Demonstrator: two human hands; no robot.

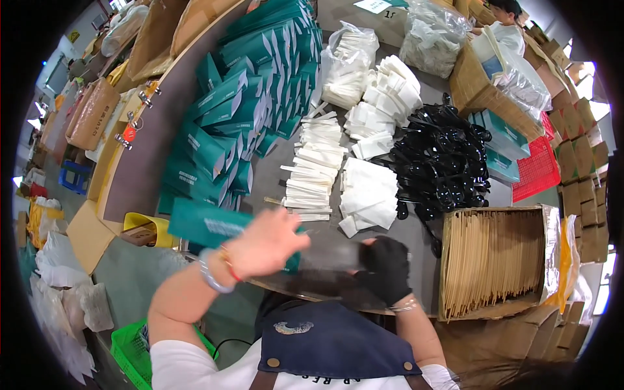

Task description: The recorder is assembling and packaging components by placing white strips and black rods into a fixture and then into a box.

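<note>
My bare left hand (270,244), with bands at the wrist, is over a green printed paper sleeve (207,223) near the table's front edge. Its fingers are bent and smeared by motion, so whether they grip the sleeve cannot be made out. To the right, my right hand (385,268) wears a black glove that leaves some fingertips bare. Its fingers are closed toward a blurred, greyish see-through shape (330,253) between the hands. Ahead lie narrow white paper packets (315,170), folded white napkins (368,194) and a heap of shiny black plastic spoons (445,159).
Green sleeves (250,97) are piled along the left side. At the right front, a carton (551,250) holds many thin wooden sticks. Bags of white packets (351,62) stand at the back. A red basket (536,170) is far right; a green crate (127,351) sits lower left.
</note>
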